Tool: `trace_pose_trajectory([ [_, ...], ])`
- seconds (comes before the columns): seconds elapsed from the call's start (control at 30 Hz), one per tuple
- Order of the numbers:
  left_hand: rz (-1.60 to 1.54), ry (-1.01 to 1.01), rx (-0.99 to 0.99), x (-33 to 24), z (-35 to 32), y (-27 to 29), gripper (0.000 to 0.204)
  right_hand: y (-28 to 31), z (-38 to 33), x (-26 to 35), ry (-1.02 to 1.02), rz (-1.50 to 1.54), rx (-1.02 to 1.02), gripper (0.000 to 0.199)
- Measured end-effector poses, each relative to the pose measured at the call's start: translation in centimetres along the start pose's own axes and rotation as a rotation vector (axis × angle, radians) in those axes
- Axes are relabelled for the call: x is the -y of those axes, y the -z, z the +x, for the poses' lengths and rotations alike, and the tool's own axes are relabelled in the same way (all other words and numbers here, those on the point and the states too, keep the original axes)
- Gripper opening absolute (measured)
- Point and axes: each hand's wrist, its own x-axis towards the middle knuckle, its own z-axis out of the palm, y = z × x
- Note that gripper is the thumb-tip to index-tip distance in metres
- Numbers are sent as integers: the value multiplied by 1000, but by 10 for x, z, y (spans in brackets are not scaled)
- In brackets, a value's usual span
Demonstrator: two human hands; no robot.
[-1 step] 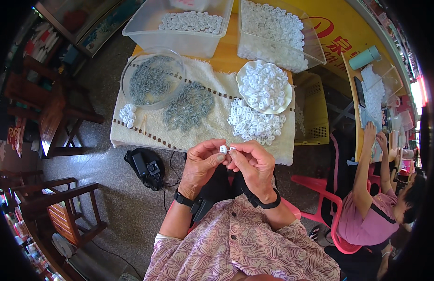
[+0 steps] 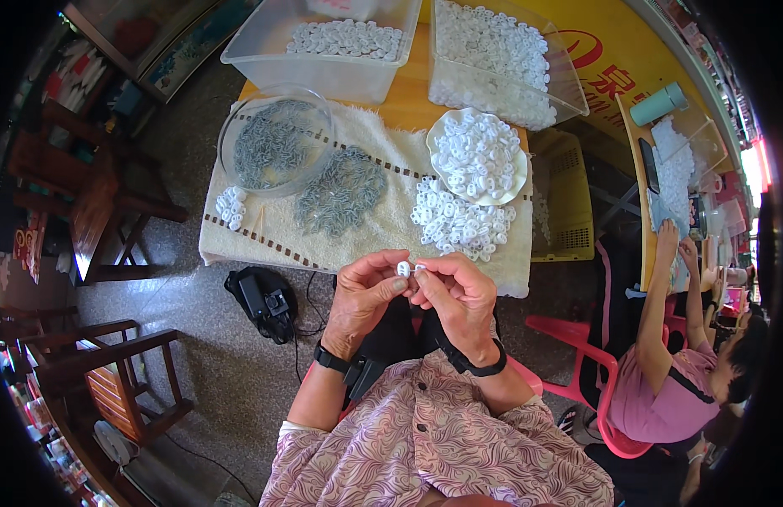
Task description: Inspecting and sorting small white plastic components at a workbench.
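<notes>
Close together in front of my chest, just past the towel's near edge, both hands are closed in a pinch. My left hand (image 2: 368, 291) grips a small white oval plastic piece (image 2: 403, 269) with a dark opening between thumb and forefinger. At the fingertips of my right hand (image 2: 455, 296) shows a bit of a second small white piece (image 2: 420, 268), mostly hidden. Beyond my hands lies a heap of white oval plastic pieces (image 2: 463, 218). A scalloped white dish (image 2: 520, 180) heaped with such pieces stands against it. Left of these spreads a pile of tiny grey metal springs (image 2: 341, 193).
A round clear tray (image 2: 225, 152) holds more springs. Beside it sit a small white cluster (image 2: 231, 208) and a thin stick (image 2: 261, 221) on the towel (image 2: 239, 235). Two clear bins (image 2: 324, 78) stand behind. A co-worker (image 2: 670, 380) sits on a pink chair at right.
</notes>
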Motion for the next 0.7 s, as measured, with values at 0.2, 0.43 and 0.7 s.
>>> trace_pose_trajectory([
  [0.2,241,-30,-43,-2,0,-4,36,1,-1,-3,12,-35,-14,12],
  [0.43,341,16,-85,-5,-1,-7,34,2,-1,-5,-44,-33,-16,12],
  [0.7,381,39,-107,-8,-2,-10,35,5,-1,-4,-83,-39,-15,12],
])
